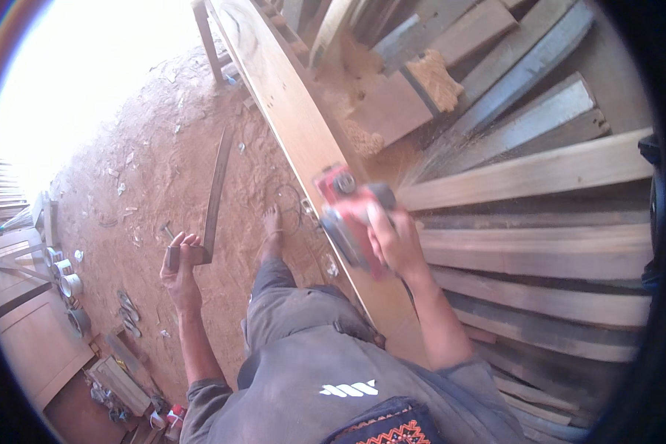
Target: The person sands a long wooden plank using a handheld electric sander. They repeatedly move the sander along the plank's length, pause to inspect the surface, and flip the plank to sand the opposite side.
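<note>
My right hand (394, 240) grips the handle of a red electric hand planer (345, 209) that sits on a long wooden plank (274, 81) running from the top of the view down toward me. My left hand (179, 272) hangs out to the left over the dirt floor and holds a metal try square (213, 198) by its stock, the blade pointing away from me. My bare foot (272, 222) stands on the floor just left of the plank.
Many rough boards (540, 244) lie stacked side by side to the right of the plank, with sawdust piles (362, 133) at the far end. Sandals (128, 311), round tins (66, 281) and wooden panels (29, 333) sit at the lower left.
</note>
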The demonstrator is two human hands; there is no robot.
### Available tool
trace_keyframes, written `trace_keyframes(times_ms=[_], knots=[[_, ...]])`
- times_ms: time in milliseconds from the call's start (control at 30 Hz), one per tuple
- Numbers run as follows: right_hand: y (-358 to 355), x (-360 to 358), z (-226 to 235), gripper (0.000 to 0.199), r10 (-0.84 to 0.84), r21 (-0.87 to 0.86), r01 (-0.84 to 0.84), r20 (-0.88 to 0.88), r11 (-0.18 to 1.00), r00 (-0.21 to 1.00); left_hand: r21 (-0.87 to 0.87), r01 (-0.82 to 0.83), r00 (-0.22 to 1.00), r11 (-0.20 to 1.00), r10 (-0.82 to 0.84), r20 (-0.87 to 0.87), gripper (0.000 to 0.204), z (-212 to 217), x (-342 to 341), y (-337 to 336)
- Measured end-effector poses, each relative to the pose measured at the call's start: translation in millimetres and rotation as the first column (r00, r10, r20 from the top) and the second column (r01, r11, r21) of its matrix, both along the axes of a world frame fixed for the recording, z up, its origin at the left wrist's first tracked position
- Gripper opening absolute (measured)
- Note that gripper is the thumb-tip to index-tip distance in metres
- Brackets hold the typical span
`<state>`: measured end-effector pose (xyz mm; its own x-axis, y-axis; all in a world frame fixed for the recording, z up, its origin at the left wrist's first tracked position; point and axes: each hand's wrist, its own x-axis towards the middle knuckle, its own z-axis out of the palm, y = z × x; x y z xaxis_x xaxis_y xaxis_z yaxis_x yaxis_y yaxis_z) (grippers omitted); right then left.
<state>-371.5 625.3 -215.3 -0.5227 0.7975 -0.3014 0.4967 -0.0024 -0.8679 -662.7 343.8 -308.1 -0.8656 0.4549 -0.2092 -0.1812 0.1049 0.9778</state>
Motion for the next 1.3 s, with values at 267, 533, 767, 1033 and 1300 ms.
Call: trace_keyframes(times_ms=[267,533,767,1033,1300], knots=[[114,-138,-40,0.035,0.122,0.046,-0.119,-0.074,0.992,0.99,-0.085,0.46,0.857,0.884,-0.467,-0.217,0.034,38,-136,189],[-66,64,24,0.051,-0.088,-0.199,0.145,0.27,0.969,0.959,-0.168,0.72,0.642,0.674,-0.738,-0.207,0.02,0,-165,302],[-25,22,9,0.046,-0.101,-0.305,0.178,0.252,0.936,0.962,-0.255,0.696,0.586,0.672,-0.736,-0.34,0.025,2,-163,290],[204,-274,-51,0.05,0.099,0.002,-0.099,0.044,0.995,0.994,0.044,0.081,0.994,0.996,-0.077,-0.083,0.027,16,-125,129],[143,-194,-33,0.051,0.04,-0.249,-0.054,-0.061,0.967,0.997,0.016,-0.007,0.986,1.0,0.009,-0.169,0.032,12,-110,13]])
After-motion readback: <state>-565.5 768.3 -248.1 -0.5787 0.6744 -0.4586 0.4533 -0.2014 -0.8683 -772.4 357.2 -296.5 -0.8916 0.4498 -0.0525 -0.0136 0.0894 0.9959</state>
